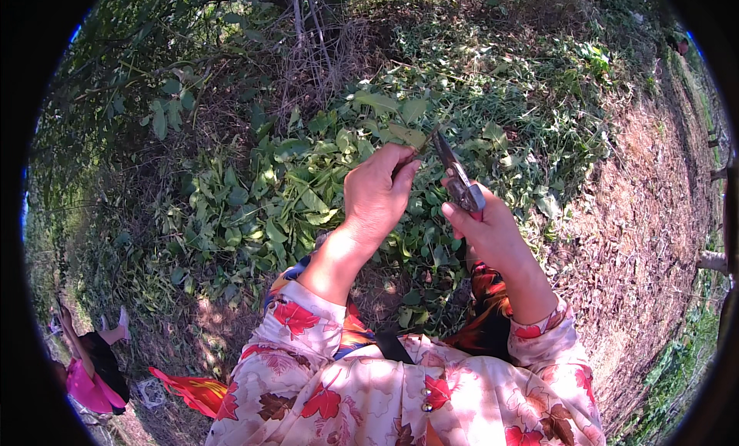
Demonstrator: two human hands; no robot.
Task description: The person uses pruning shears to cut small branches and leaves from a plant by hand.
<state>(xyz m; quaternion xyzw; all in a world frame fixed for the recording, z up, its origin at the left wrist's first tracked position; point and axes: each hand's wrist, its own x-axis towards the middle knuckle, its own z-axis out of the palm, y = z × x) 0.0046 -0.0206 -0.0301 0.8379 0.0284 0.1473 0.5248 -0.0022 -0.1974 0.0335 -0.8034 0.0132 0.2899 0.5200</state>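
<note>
My left hand (376, 189) pinches a leafy twig (409, 135) between thumb and fingers; several broad green leaves spread out beyond the fingertips. My right hand (491, 229) grips a pair of pruning shears (460, 183) with a red handle part showing below the pivot. The dark blades point up and to the left, their tip close to the twig's stem. Whether the blades touch the stem, I cannot tell. Beneath both hands lies a wide heap of cut green leaves and stems (312, 197).
Leafy branches (167, 111) hang at the upper left, near thin bare stems (312, 36). Dry, litter-covered ground (629, 215) stretches to the right. At the lower left are a person in a pink top (92, 382), a white crate (151, 393) and a red bag (193, 391).
</note>
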